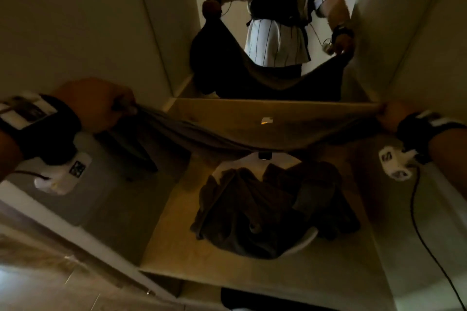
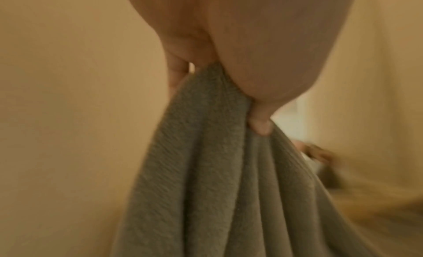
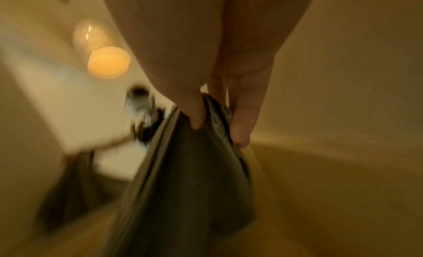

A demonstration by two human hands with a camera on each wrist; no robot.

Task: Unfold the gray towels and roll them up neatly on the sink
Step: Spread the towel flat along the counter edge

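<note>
I hold one gray towel (image 1: 252, 131) spread in the air above the sink (image 1: 307, 240), my left hand (image 1: 101, 103) pinching one top corner and my right hand (image 1: 391, 115) pinching the other, so the cloth hangs open between them and its folds can drop out. The left wrist view shows my fingers (image 2: 260, 123) curled tight into the bunched corner; on the right a thumb and fingers (image 3: 242, 119) clamp the hem. The other towels (image 1: 273, 207) lie heaped in the basin, covering most of it. I judge the bare tabletop (image 1: 177, 242) in front of and left of the basin the best room for laying this one flat. Walls stand close on both sides, a mirror (image 1: 278, 33) just behind, so my arms have little spare width
</note>
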